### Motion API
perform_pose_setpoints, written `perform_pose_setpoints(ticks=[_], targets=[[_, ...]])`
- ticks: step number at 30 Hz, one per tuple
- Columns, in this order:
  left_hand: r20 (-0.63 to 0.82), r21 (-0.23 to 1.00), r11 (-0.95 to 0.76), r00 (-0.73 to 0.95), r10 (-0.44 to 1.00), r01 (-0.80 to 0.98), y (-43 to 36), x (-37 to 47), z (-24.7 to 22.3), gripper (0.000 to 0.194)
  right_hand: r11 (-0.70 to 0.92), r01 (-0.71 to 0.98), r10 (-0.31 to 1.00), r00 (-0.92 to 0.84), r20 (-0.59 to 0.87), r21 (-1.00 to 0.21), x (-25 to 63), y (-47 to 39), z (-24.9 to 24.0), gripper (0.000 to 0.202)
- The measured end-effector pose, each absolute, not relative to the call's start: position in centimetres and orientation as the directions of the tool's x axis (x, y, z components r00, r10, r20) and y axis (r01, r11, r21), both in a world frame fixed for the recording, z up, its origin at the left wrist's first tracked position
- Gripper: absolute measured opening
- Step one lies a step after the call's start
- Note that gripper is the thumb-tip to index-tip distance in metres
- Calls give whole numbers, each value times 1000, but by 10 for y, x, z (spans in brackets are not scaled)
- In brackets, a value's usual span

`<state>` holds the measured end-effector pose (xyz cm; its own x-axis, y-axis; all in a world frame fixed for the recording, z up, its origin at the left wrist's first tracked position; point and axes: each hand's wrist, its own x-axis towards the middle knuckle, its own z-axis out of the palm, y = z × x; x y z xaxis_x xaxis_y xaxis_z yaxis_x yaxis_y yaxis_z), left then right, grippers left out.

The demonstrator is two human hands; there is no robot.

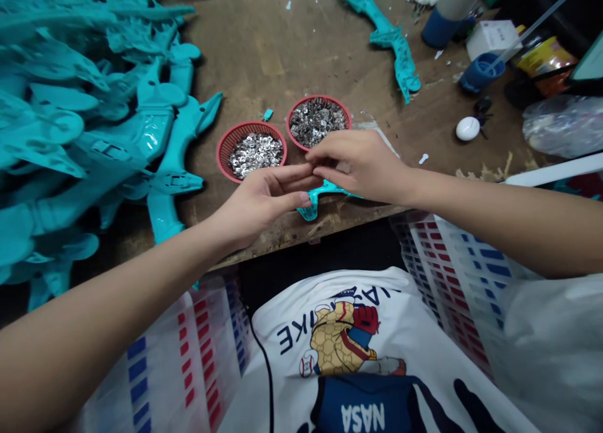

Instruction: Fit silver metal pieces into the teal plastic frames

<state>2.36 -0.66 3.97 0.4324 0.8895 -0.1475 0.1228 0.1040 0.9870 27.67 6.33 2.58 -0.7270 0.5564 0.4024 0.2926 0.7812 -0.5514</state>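
Observation:
A turquoise plastic part (308, 210) lies at the table's front edge, partly hidden under my hands. Above its left end is my left hand (266, 200), fingers stretched to the right with their tips meeting the other hand. My right hand (355, 163) is closed in a pinch at those fingertips; whatever it pinches is too small to make out. Just behind my hands stand two red baskets, the left one (225, 149) with shiny flat metal pieces (257, 154) and the right one (346, 106) with darker metal clips (316, 121).
Turquoise parts (108, 119) are heaped on the left. Another long turquoise part (389, 36) lies at the back. At the right are a blue cup (481, 73), a white box (492, 38) and a white round object (468, 129). Plastic crates (447, 276) flank my lap.

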Motion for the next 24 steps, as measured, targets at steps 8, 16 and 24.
perform_pose_setpoints(ticks=[8,16,24], targets=[[44,725,-512,712,701,460,2,12,-1,76,814,352,442,-891,100,-463,298,111,29,18],[-97,373,-769,846,524,519,4,3,-13,45,884,209,209,-977,-48,-419,299,126,-1,23],[-113,378,-781,862,493,497,11,-2,-9,50,904,165,163,-986,-38,-395,298,121,0,28]])
